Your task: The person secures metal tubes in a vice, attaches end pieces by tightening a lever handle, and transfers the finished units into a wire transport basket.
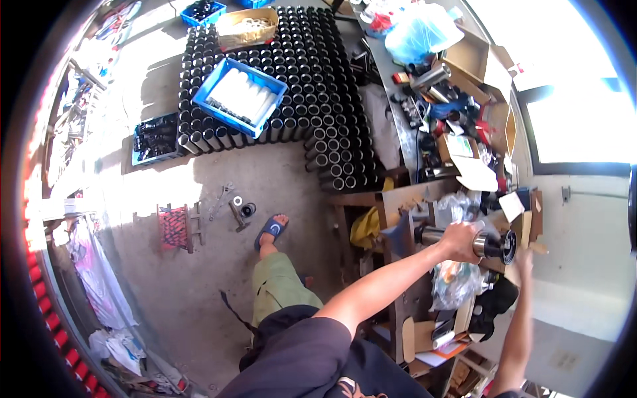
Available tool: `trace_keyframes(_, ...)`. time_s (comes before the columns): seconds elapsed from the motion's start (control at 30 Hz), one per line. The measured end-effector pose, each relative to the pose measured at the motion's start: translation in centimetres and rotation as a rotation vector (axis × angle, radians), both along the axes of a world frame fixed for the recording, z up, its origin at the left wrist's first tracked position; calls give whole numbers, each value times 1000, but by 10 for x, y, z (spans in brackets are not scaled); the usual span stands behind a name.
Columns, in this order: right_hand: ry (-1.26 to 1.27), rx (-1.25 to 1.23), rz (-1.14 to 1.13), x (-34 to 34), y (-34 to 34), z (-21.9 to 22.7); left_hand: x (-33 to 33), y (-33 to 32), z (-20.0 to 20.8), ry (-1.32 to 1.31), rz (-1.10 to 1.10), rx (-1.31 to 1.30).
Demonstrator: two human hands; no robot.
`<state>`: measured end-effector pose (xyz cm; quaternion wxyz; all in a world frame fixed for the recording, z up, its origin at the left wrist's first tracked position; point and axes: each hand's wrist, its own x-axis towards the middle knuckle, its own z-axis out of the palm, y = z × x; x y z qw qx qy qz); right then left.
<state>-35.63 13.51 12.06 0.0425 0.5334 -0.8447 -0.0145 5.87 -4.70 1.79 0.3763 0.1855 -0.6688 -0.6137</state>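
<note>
My left hand [459, 240] closes over the top of a metal tube [464, 240], fingers wrapped round its polished barrel near the dark end cap [507, 247]. The tube lies roughly level above the near edge of the workbench [398, 199], cap end pointing toward the wall. My right hand [525, 260] rises just beyond the cap; whether its fingers are spread or curled on anything I cannot tell, as the blur hides them.

Handling, as I judge it: the tube looks like rigid steel, heavy for its size, with a smooth, shiny skin that could slip in a sweaty palm. The best hold seems to be a full wrap at mid-barrel, where I have it, with the second hand steadying the capped end, which probably carries extra weight. It should take a firm squeeze without harm.

Just below the tube, a clear plastic bag [454, 282] sags against the bench front, soft and crinkled. Along the bench toward its far end lie cardboard boxes [474, 60], paper, small tools and a blue bag [418, 30].

On the floor to my left stands my sandalled foot [271, 231], then a small wooden stool [176, 227]. Farthest off, black tubes [312, 73] stand packed upright in a block, bearing a blue crate [240, 93] of white cylinders.
</note>
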Motion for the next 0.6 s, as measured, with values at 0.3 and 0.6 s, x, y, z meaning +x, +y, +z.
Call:
trace_keyframes(0.3, -389, -96, 700, 476, -21, 57, -16, -19, 14, -54, -36, -34)
trace_keyframes(0.6, -164, -234, 140, 162, -217, 46, 3, -6, 26, -24, -129, -24)
